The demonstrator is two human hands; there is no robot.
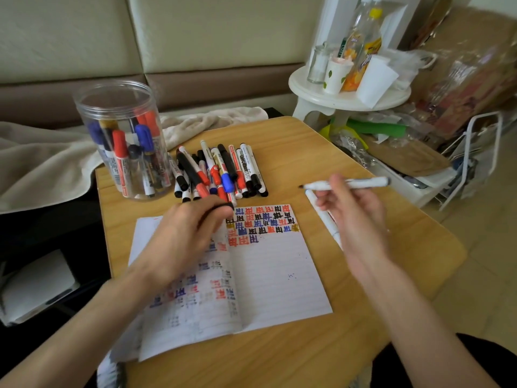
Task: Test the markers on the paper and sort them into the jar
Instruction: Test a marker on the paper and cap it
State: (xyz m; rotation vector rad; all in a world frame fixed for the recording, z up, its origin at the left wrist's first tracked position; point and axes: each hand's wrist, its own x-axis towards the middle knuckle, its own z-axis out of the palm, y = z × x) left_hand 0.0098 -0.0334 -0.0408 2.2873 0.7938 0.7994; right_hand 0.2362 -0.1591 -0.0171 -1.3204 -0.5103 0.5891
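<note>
The right hand [349, 211] has its fingers clamped on an uncapped marker [363, 183], axis left-right, tip pointing left; the left hand [184, 233] pinches a black cap [226, 207] near the marker pile [221, 169].

clear jar [123, 107], red, blue, black markers [221, 172]; lined paper [277, 275] (red-blue-black marks).

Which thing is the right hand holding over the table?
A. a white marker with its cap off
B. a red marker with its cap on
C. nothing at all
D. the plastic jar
A: the right hand grips a white marker whose bare dark tip points toward the pile of markers, while the left hand pinches a black cap.
</note>
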